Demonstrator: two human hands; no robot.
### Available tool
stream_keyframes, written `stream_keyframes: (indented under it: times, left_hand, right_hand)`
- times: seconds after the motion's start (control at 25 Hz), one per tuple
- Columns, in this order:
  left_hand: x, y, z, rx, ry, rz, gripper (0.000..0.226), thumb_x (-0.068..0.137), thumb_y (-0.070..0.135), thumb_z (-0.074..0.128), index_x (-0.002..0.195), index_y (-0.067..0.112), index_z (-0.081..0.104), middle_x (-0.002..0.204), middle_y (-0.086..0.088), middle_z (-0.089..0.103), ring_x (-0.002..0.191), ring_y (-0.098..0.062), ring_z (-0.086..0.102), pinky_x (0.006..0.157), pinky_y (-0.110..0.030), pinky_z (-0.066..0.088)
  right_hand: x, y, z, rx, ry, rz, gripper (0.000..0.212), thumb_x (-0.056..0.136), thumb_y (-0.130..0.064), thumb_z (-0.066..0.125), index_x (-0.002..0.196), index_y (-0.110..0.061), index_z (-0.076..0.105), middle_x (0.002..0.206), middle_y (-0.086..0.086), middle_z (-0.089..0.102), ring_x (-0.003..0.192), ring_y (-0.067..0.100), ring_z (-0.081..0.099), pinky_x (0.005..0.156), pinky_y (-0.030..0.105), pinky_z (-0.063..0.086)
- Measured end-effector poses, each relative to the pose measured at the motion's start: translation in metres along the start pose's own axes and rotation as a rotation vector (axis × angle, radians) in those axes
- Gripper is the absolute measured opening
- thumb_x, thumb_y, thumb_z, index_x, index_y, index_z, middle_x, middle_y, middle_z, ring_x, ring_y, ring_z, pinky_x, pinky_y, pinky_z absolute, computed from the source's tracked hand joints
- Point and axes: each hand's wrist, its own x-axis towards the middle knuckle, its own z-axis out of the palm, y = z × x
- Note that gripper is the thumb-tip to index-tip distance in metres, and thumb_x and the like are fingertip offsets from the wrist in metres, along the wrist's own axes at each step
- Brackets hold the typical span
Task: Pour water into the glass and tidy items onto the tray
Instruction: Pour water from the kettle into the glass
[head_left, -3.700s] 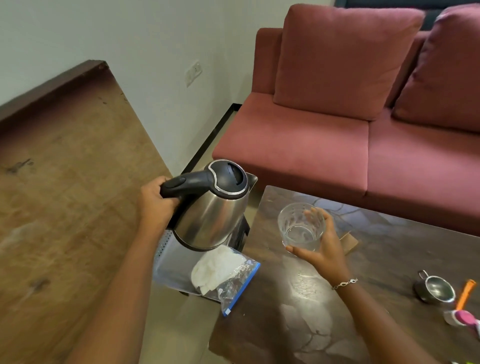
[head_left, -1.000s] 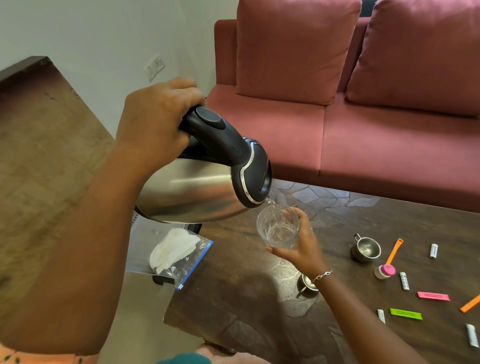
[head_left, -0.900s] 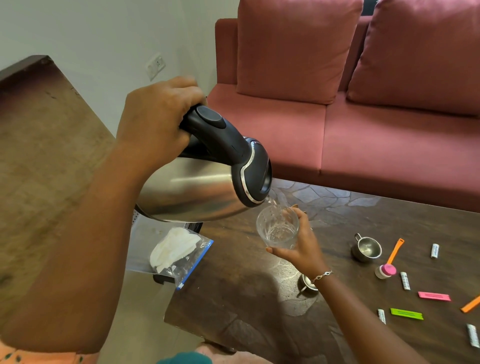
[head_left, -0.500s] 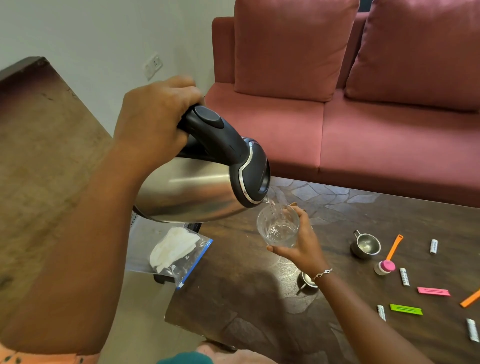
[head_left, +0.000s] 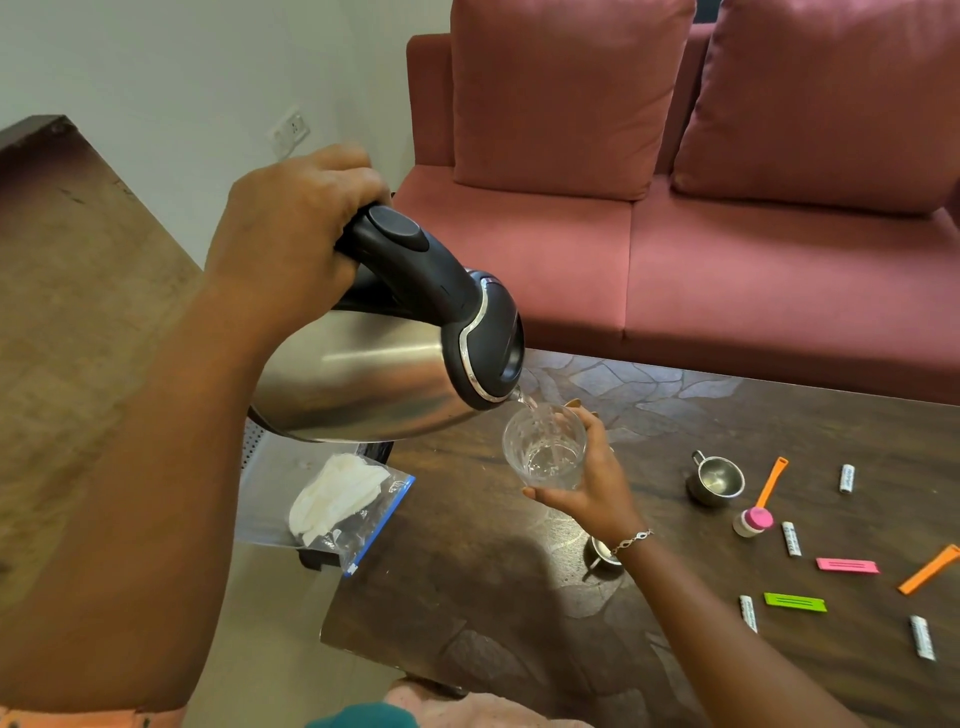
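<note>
I record the kettle (head_left: 363, 384), upright 3.7 s ago, now raised by the left hand (head_left: 291, 234) and tipped toward 4 o'clock. The right hand (head_left: 592, 491) has lifted the glass (head_left: 545, 447) off the table (head_left: 493, 597) to the spout (head_left: 517, 393), and water (head_left: 531, 406) streams in.

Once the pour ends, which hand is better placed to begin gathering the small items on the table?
Probably the right hand: it holds the glass over the table, close to the steel cup and pink clip. The left hand grips the tilted kettle, out past the table's left edge.
</note>
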Motion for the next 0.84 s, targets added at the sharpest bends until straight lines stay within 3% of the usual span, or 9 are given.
stream_keyframes:
  times: [0.12, 0.28, 0.48, 0.68, 0.84]
  left_hand:
    - [0.000, 0.001, 0.001, 0.010, -0.001, -0.002, 0.024, 0.065, 0.001, 0.045, 0.081, 0.002, 0.062, 0.083, -0.015, 0.062, 0.066, -0.037, 0.054, 0.056, -0.030, 0.031]
    - [0.001, 0.003, 0.000, 0.019, 0.001, -0.004, 0.025, 0.066, 0.002, 0.043, 0.082, 0.001, 0.063, 0.085, -0.016, 0.062, 0.067, -0.038, 0.054, 0.055, -0.033, 0.035]
    - [0.004, 0.003, -0.002, 0.040, -0.002, 0.002, 0.025, 0.067, 0.002, 0.044, 0.082, 0.002, 0.063, 0.084, -0.016, 0.062, 0.067, -0.038, 0.054, 0.055, -0.031, 0.033]
    - [0.007, 0.004, 0.000, 0.056, -0.023, 0.007, 0.026, 0.065, 0.002, 0.043, 0.081, 0.002, 0.063, 0.085, -0.016, 0.061, 0.067, -0.039, 0.054, 0.054, -0.032, 0.034]
    - [0.009, 0.005, 0.003, 0.046, -0.029, 0.018, 0.026, 0.065, 0.003, 0.043, 0.080, 0.002, 0.063, 0.084, -0.016, 0.062, 0.066, -0.039, 0.054, 0.055, -0.031, 0.031]
  right_hand:
    - [0.000, 0.001, -0.001, 0.008, 0.005, -0.005, 0.090, 0.056, -0.020, 0.086, 0.122, -0.028, 0.027, 0.118, -0.020, 0.036, 0.111, 0.006, 0.042, 0.086, 0.000, 0.027]
    - [-0.003, 0.008, -0.003, -0.003, 0.003, 0.014, 0.092, 0.055, -0.023, 0.086, 0.128, -0.023, 0.029, 0.125, -0.009, 0.039, 0.116, 0.013, 0.043, 0.096, 0.022, 0.035]
    - [-0.002, 0.015, -0.004, -0.024, -0.003, 0.026, 0.094, 0.054, -0.025, 0.087, 0.130, -0.018, 0.031, 0.127, -0.008, 0.039, 0.119, 0.018, 0.044, 0.100, 0.031, 0.038]
    - [0.000, 0.019, -0.005, -0.037, -0.003, 0.036, 0.094, 0.054, -0.027, 0.086, 0.130, -0.017, 0.031, 0.130, 0.001, 0.044, 0.119, 0.018, 0.044, 0.100, 0.030, 0.037]
    - [0.000, 0.021, -0.006, -0.024, 0.006, 0.038, 0.094, 0.054, -0.026, 0.086, 0.130, -0.018, 0.031, 0.127, -0.003, 0.043, 0.117, 0.016, 0.044, 0.099, 0.029, 0.037]
